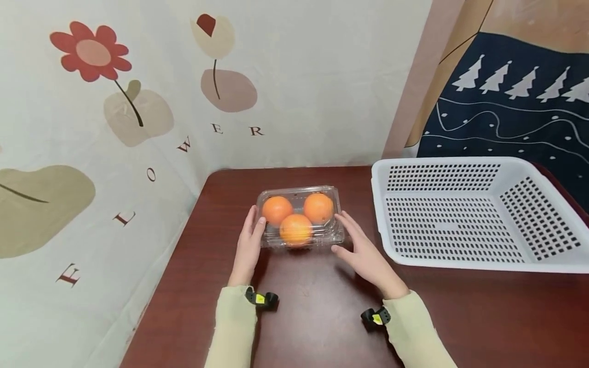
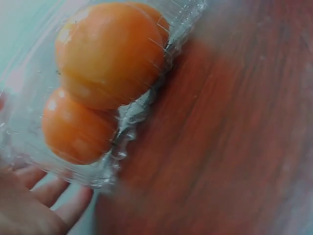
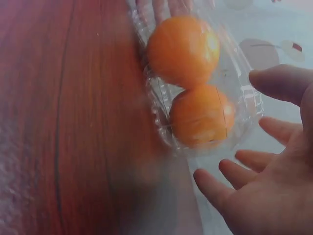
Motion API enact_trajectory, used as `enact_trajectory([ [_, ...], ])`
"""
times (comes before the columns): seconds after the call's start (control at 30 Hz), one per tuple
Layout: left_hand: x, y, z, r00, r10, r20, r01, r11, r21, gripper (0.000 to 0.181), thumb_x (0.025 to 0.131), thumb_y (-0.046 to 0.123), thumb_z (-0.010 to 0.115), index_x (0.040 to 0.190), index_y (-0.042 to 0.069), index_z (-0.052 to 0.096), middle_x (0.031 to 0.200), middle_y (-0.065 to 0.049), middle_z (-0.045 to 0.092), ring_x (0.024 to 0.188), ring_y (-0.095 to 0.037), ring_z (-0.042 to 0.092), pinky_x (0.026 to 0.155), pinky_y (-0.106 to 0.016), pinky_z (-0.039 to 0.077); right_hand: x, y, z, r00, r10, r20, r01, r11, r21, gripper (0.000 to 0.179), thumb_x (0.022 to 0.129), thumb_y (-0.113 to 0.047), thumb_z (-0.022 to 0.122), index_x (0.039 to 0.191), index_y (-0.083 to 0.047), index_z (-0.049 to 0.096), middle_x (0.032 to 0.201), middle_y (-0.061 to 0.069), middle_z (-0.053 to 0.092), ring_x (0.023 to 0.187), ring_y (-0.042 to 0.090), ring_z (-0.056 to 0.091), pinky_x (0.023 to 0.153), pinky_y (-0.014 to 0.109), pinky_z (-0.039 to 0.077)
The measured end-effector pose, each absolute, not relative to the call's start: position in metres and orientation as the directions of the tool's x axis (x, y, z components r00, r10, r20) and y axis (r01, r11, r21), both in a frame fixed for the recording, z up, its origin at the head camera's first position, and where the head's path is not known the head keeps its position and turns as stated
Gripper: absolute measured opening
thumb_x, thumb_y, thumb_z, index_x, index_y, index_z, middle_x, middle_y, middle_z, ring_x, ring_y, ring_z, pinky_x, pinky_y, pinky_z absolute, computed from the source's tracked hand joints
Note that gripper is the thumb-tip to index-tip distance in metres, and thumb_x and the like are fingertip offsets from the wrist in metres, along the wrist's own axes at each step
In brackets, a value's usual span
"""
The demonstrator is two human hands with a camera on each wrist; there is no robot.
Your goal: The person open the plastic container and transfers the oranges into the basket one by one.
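a: what was the largest thing in view?
b: the wall cloth, pale, with a red flower at upper left. white trees on dark blue showed at the far right.
a: and below it?
b: the table, dark reddish brown and shiny, with its far edge near the cloth.
a: what stood on the right?
b: the basket, white, full of small holes, well apart from the left hand and nearer to the right hand.
a: where was the box?
b: toward the table's far edge, left of the basket and between the hands. it was clear plastic.
a: how did the hands lie?
b: the left had its fingers along the box's left side, fairly straight, with the thumb at the front. the right was spread, fingertips at the right side; whether they all touched, i couldn't tell.
a: and inside the box?
b: three oranges, two behind and one in front.
a: anything smaller?
b: the wrist cameras, black with yellow labels, one by each sleeve cuff.
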State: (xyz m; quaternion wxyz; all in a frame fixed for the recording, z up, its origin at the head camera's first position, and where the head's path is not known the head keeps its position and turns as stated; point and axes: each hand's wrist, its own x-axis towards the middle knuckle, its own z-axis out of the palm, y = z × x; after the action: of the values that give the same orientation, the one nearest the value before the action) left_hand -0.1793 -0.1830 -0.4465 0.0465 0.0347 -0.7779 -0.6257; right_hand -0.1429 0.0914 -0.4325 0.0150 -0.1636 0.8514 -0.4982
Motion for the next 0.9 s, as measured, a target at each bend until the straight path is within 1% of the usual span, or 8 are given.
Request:
enact_trajectory([
  [0.1,-0.178,-0.181,-0.451,-0.987,-0.134,0.085,0.067,0.133,0.989,0.057,0.092,0.033,0.047,0.141,0.027,0.02,0.142,0.008,0.026,0.127,-0.013,0.029,0.103,-0.038,0.026,-0.145,0.093,-0.436,-0.945,-0.295,0.141,-0.25,0.372,-0.894,0.068,0.083,-0.014,0.06,0.14,-0.026,0.025,0.148,-0.005,0.008,0.128,0.022,0.027,0.098,0.044,0.031],
  [0.2,-0.175,-0.182,-0.454,-0.981,-0.149,0.126,0.123,0.029,0.992,0.052,0.093,0.026,0.045,0.14,0.025,0.023,0.14,0.002,0.03,0.126,-0.015,0.031,0.102,-0.04,0.027,-0.146,0.092,-0.438,-0.939,-0.309,0.148,-0.227,0.237,-0.945,0.068,0.083,-0.004,0.058,0.14,-0.018,0.026,0.148,-0.002,0.007,0.131,0.022,0.021,0.098,0.043,0.032],
  [0.33,-0.172,-0.183,-0.454,-0.983,-0.117,0.144,0.151,-0.057,0.987,0.047,0.095,0.022,0.042,0.139,0.022,0.027,0.141,0.0,0.031,0.128,-0.015,0.03,0.104,-0.042,0.022,-0.145,0.091,-0.435,-0.942,-0.299,0.156,-0.174,0.035,-0.984,0.062,0.085,0.0,0.056,0.139,-0.007,0.027,0.148,0.005,0.011,0.132,0.025,0.017,0.097,0.048,0.031],
  [0.4,-0.171,-0.182,-0.452,-0.986,-0.094,0.14,0.146,-0.058,0.988,0.047,0.095,0.023,0.042,0.139,0.023,0.027,0.142,0.003,0.03,0.128,-0.013,0.029,0.105,-0.041,0.02,-0.146,0.091,-0.432,-0.944,-0.287,0.16,-0.161,-0.021,-0.987,0.06,0.086,-0.001,0.055,0.139,-0.004,0.027,0.148,0.007,0.012,0.132,0.026,0.018,0.098,0.049,0.029],
  [0.53,-0.172,-0.179,-0.446,-0.987,-0.081,0.136,0.14,-0.049,0.989,0.047,0.095,0.025,0.042,0.139,0.024,0.028,0.142,0.005,0.03,0.128,-0.011,0.029,0.105,-0.042,0.02,-0.149,0.091,-0.433,-0.944,-0.286,0.167,-0.158,-0.054,-0.986,0.06,0.087,-0.002,0.053,0.14,-0.006,0.026,0.148,0.003,0.013,0.132,0.022,0.019,0.099,0.046,0.028],
  [0.7,-0.17,-0.175,-0.439,-0.99,-0.06,0.124,0.125,-0.016,0.992,0.046,0.095,0.024,0.04,0.14,0.022,0.029,0.143,0.005,0.03,0.129,-0.014,0.028,0.104,-0.043,0.021,-0.151,0.095,-0.442,-0.936,-0.288,0.202,-0.19,-0.07,-0.979,0.062,0.084,0.001,0.056,0.139,-0.003,0.026,0.148,0.007,0.014,0.132,0.027,0.02,0.096,0.036,0.036],
  [0.8,-0.168,-0.175,-0.437,-0.991,-0.047,0.125,0.125,-0.007,0.992,0.047,0.096,0.025,0.039,0.141,0.02,0.028,0.143,0.004,0.029,0.129,-0.013,0.028,0.105,-0.041,0.02,-0.152,0.096,-0.442,-0.928,-0.295,0.225,-0.21,-0.084,-0.974,0.063,0.083,0.003,0.057,0.138,-0.001,0.026,0.148,0.008,0.014,0.131,0.029,0.02,0.095,0.038,0.037],
  [0.9,-0.167,-0.177,-0.436,-0.989,-0.01,0.145,0.145,-0.051,0.988,0.051,0.095,0.026,0.04,0.142,0.018,0.023,0.145,0.003,0.024,0.131,-0.012,0.023,0.106,-0.043,0.015,-0.155,0.095,-0.441,-0.924,-0.302,0.235,-0.22,-0.084,-0.972,0.063,0.082,0.004,0.057,0.138,-0.001,0.028,0.148,0.008,0.015,0.131,0.029,0.021,0.095,0.041,0.036],
])
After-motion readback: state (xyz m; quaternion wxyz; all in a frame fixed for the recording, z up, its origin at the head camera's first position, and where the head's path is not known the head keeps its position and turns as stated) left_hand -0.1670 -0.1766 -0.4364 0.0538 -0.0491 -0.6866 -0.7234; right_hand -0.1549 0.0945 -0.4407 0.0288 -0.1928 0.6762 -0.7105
